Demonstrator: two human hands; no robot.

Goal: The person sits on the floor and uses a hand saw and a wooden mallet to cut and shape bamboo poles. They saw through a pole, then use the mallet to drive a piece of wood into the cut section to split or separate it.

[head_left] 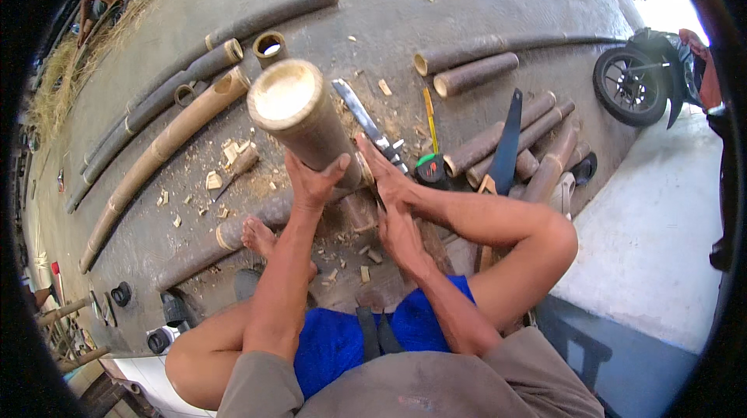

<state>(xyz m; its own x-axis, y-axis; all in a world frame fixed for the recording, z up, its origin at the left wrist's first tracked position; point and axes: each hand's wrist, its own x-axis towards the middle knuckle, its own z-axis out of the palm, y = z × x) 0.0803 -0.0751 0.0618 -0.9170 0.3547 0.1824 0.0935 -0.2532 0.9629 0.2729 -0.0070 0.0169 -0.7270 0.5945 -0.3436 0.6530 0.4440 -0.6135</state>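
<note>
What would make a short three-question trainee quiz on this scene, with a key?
1. What does the person's left hand grip?
2. True or false: the saw is to the right of the tape measure.
3. What colour are the person's shorts?
A) Red
B) Blue
C) Green

Key
1: A thick bamboo tube
2: True
3: B
</note>
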